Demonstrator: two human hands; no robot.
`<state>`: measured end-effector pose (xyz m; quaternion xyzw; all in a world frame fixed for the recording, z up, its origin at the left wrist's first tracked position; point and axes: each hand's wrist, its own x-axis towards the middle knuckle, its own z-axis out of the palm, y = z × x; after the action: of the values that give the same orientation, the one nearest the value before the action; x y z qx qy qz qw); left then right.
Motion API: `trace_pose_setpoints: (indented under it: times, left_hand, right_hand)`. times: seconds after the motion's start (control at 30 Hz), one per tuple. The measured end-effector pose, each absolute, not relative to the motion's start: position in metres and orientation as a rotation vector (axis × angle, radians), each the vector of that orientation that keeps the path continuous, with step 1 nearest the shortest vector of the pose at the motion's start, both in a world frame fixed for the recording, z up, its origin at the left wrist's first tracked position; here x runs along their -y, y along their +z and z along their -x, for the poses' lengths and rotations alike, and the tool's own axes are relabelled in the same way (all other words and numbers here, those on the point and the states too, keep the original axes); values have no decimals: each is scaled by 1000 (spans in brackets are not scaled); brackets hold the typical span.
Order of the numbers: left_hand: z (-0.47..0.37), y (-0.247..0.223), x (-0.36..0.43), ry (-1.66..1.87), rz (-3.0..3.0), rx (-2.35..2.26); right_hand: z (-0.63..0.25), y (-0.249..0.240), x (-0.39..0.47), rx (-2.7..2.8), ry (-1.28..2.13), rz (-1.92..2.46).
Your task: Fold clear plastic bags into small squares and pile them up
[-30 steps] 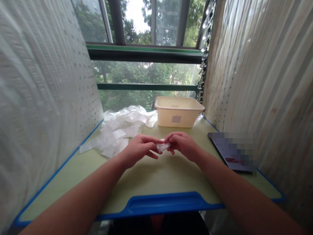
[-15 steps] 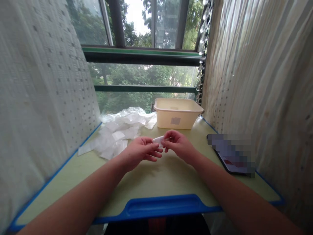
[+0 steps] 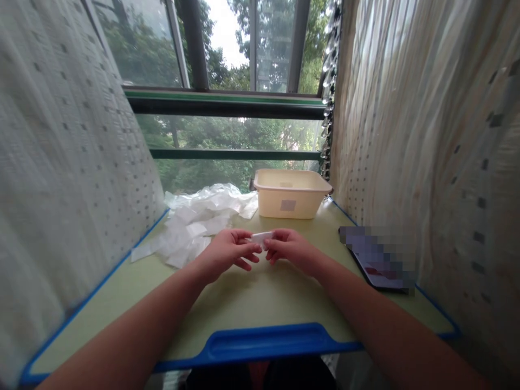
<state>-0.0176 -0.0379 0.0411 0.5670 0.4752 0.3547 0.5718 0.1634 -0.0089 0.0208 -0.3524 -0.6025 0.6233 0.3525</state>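
Observation:
Between my two hands, above the middle of the table, is a small white piece [image 3: 261, 236], flat and thin like folded paper or plastic film; its exact kind does not show. My left hand [image 3: 232, 249] pinches its left end between thumb and index finger, with the lower fingers spread loosely. At the other end, my right hand [image 3: 289, 248] grips it with thumb and curled fingers. Behind my left hand lies a loose heap of thin white translucent bags or sheets [image 3: 190, 227].
A cream plastic bin [image 3: 290, 201] with a small label stands at the back of the table [image 3: 260, 298]. A dark phone-like device, partly blurred [image 3: 376, 260], lies at the right. Blue edging with a tray groove [image 3: 268, 338] runs along the front. Curtains [image 3: 81, 162] hang on both sides.
My right hand has lowered slightly, and the white piece is now held more level between both hands. The whole view has shifted a little.

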Motion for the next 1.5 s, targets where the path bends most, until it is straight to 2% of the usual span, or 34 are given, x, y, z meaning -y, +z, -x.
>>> trace_pose_setpoints:
  times: [0.37,0.6,0.83,1.03,1.27,1.5]
  left_hand:
    - [14,32,34,1027,-1447,-1178]
    - [14,31,35,1043,-1473,-1151]
    - [13,35,37,1038,-1450,-1123]
    - [17,37,37,938,-1464,-1153]
    - [13,41,46,1208,-1979,-1273]
    - [10,34,44,992,-2108,-1225]
  right_hand:
    - [-161,23,10,1488,1629,905]
    - [-160,24,12,1610,1602,842]
    - [-163,25,11,1694,1435,824]
    - [-165,25,10,1687,1443,829]
    - [-163,24,13,1766,1355,868]
    - [-161,17,12,1872,1335,906]
